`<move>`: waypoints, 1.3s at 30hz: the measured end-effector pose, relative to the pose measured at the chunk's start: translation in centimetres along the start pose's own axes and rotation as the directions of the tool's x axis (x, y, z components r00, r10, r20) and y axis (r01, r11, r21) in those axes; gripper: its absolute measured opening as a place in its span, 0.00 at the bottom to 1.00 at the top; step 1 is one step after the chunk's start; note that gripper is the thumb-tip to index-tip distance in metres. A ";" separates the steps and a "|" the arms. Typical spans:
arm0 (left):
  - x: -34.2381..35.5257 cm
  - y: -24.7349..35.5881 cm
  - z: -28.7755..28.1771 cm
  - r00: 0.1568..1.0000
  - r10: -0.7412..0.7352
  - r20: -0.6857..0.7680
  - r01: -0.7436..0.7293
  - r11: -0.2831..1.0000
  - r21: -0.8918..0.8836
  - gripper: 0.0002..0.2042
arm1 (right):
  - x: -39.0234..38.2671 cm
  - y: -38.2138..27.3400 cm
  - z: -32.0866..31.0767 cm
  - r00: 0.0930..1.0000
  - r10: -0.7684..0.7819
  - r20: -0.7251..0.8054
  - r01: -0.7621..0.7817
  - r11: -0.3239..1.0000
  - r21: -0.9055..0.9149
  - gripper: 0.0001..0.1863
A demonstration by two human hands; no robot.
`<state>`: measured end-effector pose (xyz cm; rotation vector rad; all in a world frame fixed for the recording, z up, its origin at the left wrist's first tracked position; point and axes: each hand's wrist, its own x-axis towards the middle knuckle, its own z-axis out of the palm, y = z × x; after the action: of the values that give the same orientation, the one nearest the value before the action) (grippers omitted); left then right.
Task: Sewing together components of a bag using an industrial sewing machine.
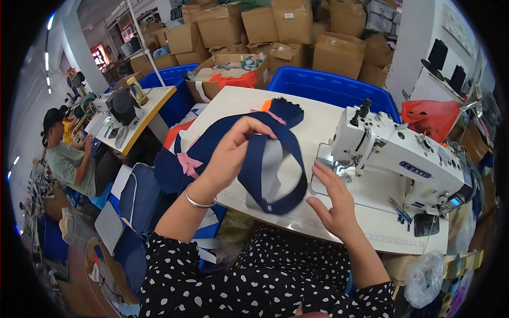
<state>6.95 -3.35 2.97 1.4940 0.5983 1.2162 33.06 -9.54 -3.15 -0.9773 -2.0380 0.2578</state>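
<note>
My left hand (229, 153) is raised above the white sewing table (323, 124) and grips a navy blue fabric strap loop with a grey lining (268, 175). The loop hangs down from my fingers toward the table's front edge. My right hand (333, 197) is open, fingers spread, just right of the loop and close to the needle area of the white sewing machine (395, 153). A stack of navy fabric pieces tied with pink ribbon (212, 143) lies on the table's left side behind my left hand.
Blue plastic bins (328, 85) and piled cardboard boxes (275, 26) stand behind the table. Another person (66, 159) sits at a second sewing table (143, 108) on the left. A red bag (432, 119) hangs at right. Navy pieces lie below the table's left edge.
</note>
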 end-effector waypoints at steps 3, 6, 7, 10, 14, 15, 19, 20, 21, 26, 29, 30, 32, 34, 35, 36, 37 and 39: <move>-0.9 -0.7 0.9 0.990 0.050 0.134 -0.042 0.997 -0.061 0.07 | 2.3 -2.0 0.0 0.994 -0.001 -0.110 0.020 0.984 0.175 0.37; -1.9 -0.9 2.6 0.986 0.003 0.167 0.008 0.998 -0.063 0.08 | 3.1 -3.6 -0.4 0.999 0.026 -0.047 -0.016 0.981 0.196 0.37; -2.1 -1.0 2.9 0.984 -0.004 0.177 0.017 0.997 -0.070 0.08 | 2.9 -3.4 0.1 0.999 0.039 -0.027 -0.034 0.985 0.169 0.35; -2.6 -2.0 3.4 0.979 0.062 0.196 -0.104 0.971 0.215 0.10 | 2.1 -2.4 1.0 0.994 0.108 -0.007 -0.105 0.977 0.185 0.27; -3.0 -2.8 3.3 0.970 0.116 0.211 -0.201 0.875 0.441 0.07 | 0.7 -1.4 0.5 0.999 0.043 0.016 -0.043 0.999 0.020 0.13; -3.2 -2.9 3.1 0.972 0.108 0.207 -0.190 0.879 0.436 0.07 | 0.2 -1.0 0.5 1.000 0.001 0.023 0.001 0.998 -0.061 0.11; -3.8 -2.0 1.2 0.968 0.216 -0.131 -0.189 0.963 0.194 0.09 | -2.1 1.1 -3.4 0.970 0.207 -0.129 -0.223 0.967 -0.124 0.06; -4.4 -2.2 0.7 0.985 0.108 -0.136 -0.074 0.969 0.237 0.09 | -2.3 0.1 -3.5 0.966 0.250 -0.060 -0.251 0.968 -0.016 0.07; -4.6 -2.4 0.4 0.985 0.100 -0.142 -0.064 0.969 0.238 0.09 | -2.3 -0.8 -3.6 0.959 0.284 0.013 -0.284 0.955 0.090 0.08; -3.0 -2.9 -1.6 0.905 0.341 -0.254 -0.270 0.922 0.277 0.10 | -3.9 1.7 -6.3 0.734 0.675 0.073 -0.578 0.565 0.589 0.19; -3.0 -2.8 -2.9 0.840 0.440 -0.317 -0.305 0.866 0.396 0.10 | -5.4 2.7 -8.6 0.698 0.710 0.097 -0.487 0.371 0.790 0.20; -3.0 -2.8 -2.9 0.833 0.424 -0.356 -0.290 0.882 0.371 0.10 | -6.0 3.0 -9.2 0.693 0.716 0.085 -0.486 0.376 0.789 0.20; -2.7 -2.8 -3.2 0.846 0.393 -0.360 -0.257 0.893 0.370 0.09 | -7.2 3.1 -10.1 0.709 0.674 0.205 -0.429 0.182 0.885 0.22; -2.5 -3.0 -3.1 0.852 0.319 -0.415 -0.215 0.936 0.278 0.09 | -7.5 2.3 -10.1 0.755 0.642 0.137 -0.423 0.317 0.849 0.23; -2.1 -3.1 -3.0 0.852 0.323 -0.412 -0.220 0.935 0.278 0.09 | -7.5 1.7 -10.0 0.799 0.596 0.080 -0.410 0.443 0.797 0.24; -1.7 -3.0 -3.0 0.853 0.284 -0.439 -0.214 0.955 0.204 0.10 | -7.5 1.2 -9.8 0.779 0.627 0.012 -0.436 0.527 0.730 0.24; -1.3 -3.0 -3.0 0.855 0.243 -0.459 -0.209 0.970 0.123 0.11 | -8.3 1.7 -10.1 0.782 0.624 0.007 -0.431 0.532 0.729 0.24; -0.9 -2.7 -3.1 0.862 0.221 -0.456 -0.216 0.974 0.063 0.11 | -9.6 3.1 -10.9 0.698 0.714 0.052 -0.631 0.580 0.514 0.21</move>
<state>4.45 -2.07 -0.15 1.3064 0.7609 1.7750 46.36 -16.07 -3.68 -1.3431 -1.2385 1.0343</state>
